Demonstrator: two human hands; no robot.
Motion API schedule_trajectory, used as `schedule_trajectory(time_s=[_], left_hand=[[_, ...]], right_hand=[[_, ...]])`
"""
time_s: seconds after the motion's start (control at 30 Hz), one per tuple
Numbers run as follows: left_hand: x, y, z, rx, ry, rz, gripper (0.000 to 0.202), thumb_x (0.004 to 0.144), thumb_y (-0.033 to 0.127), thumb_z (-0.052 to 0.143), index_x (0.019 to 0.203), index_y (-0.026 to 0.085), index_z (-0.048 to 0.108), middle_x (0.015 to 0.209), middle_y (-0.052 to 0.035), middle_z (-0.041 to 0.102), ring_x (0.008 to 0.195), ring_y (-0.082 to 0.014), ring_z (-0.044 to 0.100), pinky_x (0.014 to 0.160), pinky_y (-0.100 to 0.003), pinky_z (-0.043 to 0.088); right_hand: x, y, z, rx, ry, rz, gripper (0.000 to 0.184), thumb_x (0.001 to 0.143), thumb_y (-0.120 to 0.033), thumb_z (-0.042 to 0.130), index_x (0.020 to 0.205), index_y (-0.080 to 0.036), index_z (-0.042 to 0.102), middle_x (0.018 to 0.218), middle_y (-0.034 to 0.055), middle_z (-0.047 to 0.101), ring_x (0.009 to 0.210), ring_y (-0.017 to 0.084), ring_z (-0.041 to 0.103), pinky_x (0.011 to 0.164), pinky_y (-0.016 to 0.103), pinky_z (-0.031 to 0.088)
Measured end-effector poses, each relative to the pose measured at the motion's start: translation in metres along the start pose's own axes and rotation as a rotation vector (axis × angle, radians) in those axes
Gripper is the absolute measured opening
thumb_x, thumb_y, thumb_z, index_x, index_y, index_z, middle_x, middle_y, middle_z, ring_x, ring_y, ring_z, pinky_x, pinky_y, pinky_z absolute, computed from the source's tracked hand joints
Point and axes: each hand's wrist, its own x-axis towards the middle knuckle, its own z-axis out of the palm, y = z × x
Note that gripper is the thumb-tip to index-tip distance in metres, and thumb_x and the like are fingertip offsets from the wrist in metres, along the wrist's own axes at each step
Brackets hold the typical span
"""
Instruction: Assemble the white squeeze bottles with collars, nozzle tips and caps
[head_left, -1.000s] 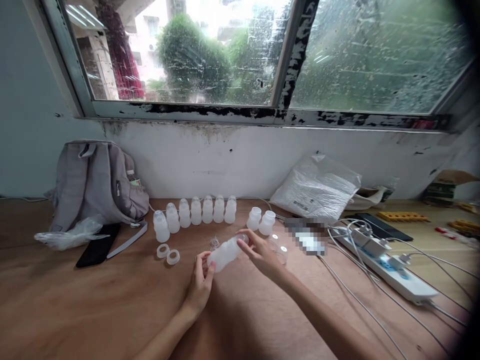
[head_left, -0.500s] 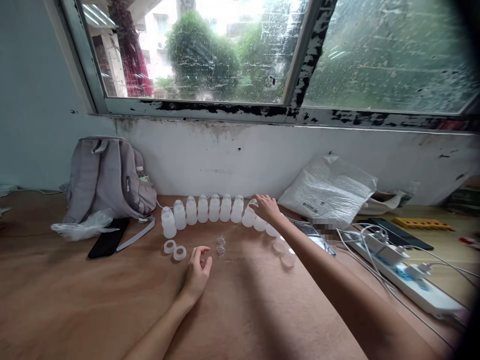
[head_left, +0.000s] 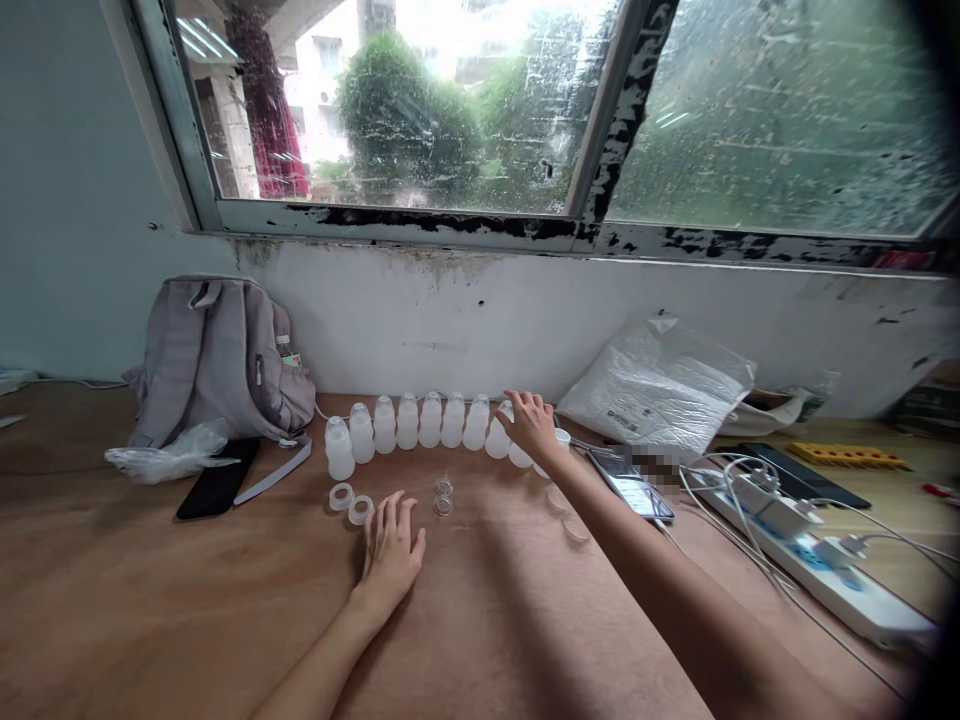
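Note:
A curved row of several frosted white baby bottles (head_left: 430, 422) stands upright along the back of the table. My right hand (head_left: 529, 425) is at the right part of the row, its thumb and fingers apart beside the top of a bottle (head_left: 497, 440); whether they touch it is unclear. My right hand and forearm partly cover the bottles farther right. My left hand (head_left: 393, 555) rests open on the table, fingers spread, close to two white rings (head_left: 360, 510). Small clear round pieces (head_left: 443, 497) lie between my hands. Two clear caps (head_left: 576, 528) lie beside my right forearm, partly hidden.
A grey backpack (head_left: 217, 360), a crumpled plastic bag (head_left: 172, 458) and a black phone-like slab (head_left: 217, 485) are at left. On the right are a phone (head_left: 630, 485), a plastic mailing bag (head_left: 660, 380) and a power strip (head_left: 840, 570) with tangled white cables.
The bottle at my right hand, tilted before, now looks upright, and the fingers have spread. My left hand has flattened, its fingers turning more toward the table.

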Motion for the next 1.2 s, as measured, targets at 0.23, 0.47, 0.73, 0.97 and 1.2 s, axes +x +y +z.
schedule_trajectory(time_s=[0.23,0.47,0.73,0.97,1.2], left_hand=[[0.002,0.001,-0.008,0.117,-0.009,-0.002,0.033,0.078,0.022,0.045,0.111,0.019,0.049,0.122,-0.0133,0.047,0.115,-0.0286,0.038,0.096,-0.051,0.023],[0.002,-0.006,-0.008,0.101,-0.028,-0.055,0.034,0.075,0.021,0.047,0.109,0.019,0.051,0.118,-0.0137,0.050,0.113,-0.0312,0.040,0.096,-0.054,0.020],[0.005,0.006,-0.014,-0.179,-0.108,0.163,0.022,0.077,0.014,0.042,0.093,0.021,0.056,0.095,-0.0066,0.057,0.092,-0.0212,0.052,0.082,-0.036,0.041],[0.001,0.009,-0.010,-0.047,-0.032,0.089,0.023,0.075,0.016,0.046,0.095,0.022,0.056,0.097,-0.0063,0.057,0.091,-0.0222,0.052,0.077,-0.035,0.040],[0.004,-0.005,0.001,-0.073,-0.070,-0.093,0.032,0.073,0.026,0.052,0.104,0.021,0.054,0.100,-0.0074,0.057,0.092,-0.0242,0.052,0.078,-0.038,0.042]], right_hand=[[-0.075,-0.041,0.019,0.461,0.013,-0.284,0.019,0.085,-0.023,0.038,0.093,-0.017,0.054,0.087,0.0084,0.057,0.080,0.020,0.052,0.071,0.031,0.040],[-0.138,-0.063,0.055,0.569,-0.118,-0.256,0.021,0.083,-0.030,0.045,0.098,-0.020,0.055,0.081,0.0051,0.056,0.077,0.019,0.052,0.070,0.031,0.040],[-0.131,-0.070,0.061,0.648,-0.126,-0.168,0.015,0.078,-0.025,0.051,0.091,-0.020,0.057,0.082,0.0057,0.056,0.076,0.019,0.052,0.069,0.031,0.040],[-0.148,-0.049,0.044,1.130,-0.122,0.179,0.016,0.076,-0.034,0.052,0.084,-0.021,0.046,0.072,0.0014,0.058,0.066,0.017,0.056,0.062,0.030,0.045],[-0.151,-0.050,0.042,1.149,-0.129,0.201,0.018,0.073,-0.024,0.049,0.090,-0.020,0.050,0.069,0.0003,0.054,0.058,0.014,0.050,0.056,0.028,0.043]])
